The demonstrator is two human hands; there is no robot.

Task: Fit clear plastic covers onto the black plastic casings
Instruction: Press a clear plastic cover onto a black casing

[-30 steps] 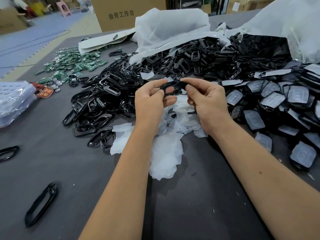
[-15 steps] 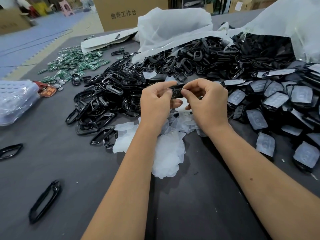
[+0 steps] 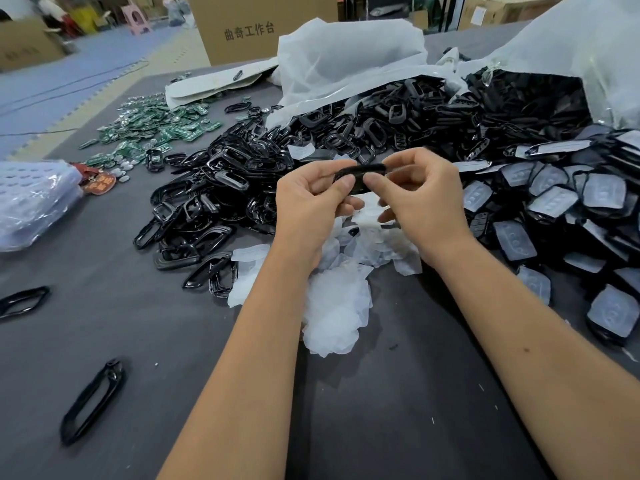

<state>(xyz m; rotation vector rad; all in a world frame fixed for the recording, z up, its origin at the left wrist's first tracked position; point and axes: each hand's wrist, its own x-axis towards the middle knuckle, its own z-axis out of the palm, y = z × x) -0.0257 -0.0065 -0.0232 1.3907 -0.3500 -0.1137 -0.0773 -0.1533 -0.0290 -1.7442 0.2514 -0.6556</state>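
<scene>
Casing (image 3: 360,169), black, pinched between left hand (image 3: 311,206) and right hand (image 3: 422,199), above heap of clear covers (image 3: 339,306).

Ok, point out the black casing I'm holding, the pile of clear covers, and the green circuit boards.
black casing (image 3: 360,169): head view, on its top edge between the hands.
clear covers (image 3: 337,308): head view, middle of the pile.
green circuit boards (image 3: 156,128): head view, centre of the scatter.

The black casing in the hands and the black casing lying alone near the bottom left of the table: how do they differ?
The held casing is lifted off the table, pinched by the left hand and right hand; the lone casing lies flat on the grey table, untouched. The held one is partly hidden by fingers; the lone one shows its whole open frame. Both are glossy black.
</scene>
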